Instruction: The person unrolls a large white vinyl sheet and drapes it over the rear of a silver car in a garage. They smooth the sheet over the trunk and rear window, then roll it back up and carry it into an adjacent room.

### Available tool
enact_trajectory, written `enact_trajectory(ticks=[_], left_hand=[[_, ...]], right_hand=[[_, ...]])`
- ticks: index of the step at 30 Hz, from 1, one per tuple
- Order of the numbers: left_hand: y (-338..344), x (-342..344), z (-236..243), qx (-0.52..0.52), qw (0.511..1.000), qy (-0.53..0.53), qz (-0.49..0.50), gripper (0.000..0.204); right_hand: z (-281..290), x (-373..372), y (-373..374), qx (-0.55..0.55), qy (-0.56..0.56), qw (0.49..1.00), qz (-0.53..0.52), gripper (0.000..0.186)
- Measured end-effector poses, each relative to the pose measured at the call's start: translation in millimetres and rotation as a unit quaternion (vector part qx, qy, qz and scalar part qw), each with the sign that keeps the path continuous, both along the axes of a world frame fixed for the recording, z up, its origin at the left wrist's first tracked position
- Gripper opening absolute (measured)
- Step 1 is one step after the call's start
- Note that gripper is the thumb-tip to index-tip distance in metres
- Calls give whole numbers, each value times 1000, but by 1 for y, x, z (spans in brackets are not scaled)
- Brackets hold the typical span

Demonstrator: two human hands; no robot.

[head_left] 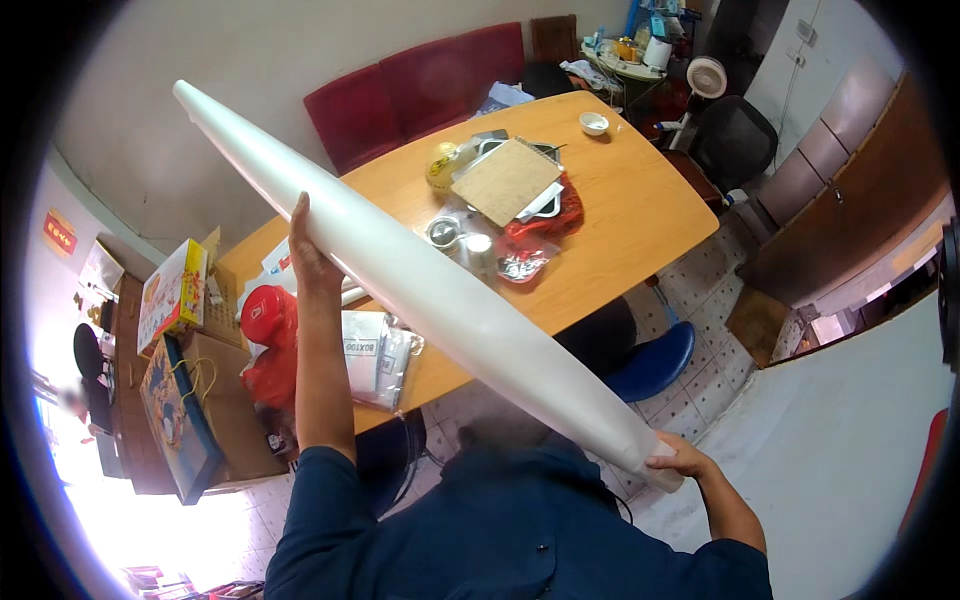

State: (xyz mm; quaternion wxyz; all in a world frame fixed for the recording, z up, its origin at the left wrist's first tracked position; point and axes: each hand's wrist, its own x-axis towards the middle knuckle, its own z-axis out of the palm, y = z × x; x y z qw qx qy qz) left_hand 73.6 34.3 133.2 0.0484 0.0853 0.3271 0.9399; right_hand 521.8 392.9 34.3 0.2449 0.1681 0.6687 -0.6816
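Observation:
A long, glossy white roll point(440, 290), its kind of sheet hard to tell, slants from the far left down to the near right in front of me. My left hand point(315, 255) is closed against its underside and near edge toward the far half, some fingers hidden behind it. Around the near right end my right hand point(682, 458) is closed, with its thumb on the surface. The roll is held up above the wooden table point(640, 190) and hides part of it.
On the table are a brown board point(507, 182), a red net bag point(570, 210), a white bowl point(594, 124), clear packets point(375, 355) and red plastic bags point(270, 340). Boxes point(173, 290) stand left. A red bench point(410, 95), blue stool point(655, 362) and black chair point(735, 140) surround it.

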Motion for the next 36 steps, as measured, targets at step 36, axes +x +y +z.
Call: enact_trajectory(ticks=[36], left_hand=[[630, -30, -230, -222, 953, -161, -128, 42]], right_hand=[[-109, 135, 338, 163, 13, 930, -329, 42]])
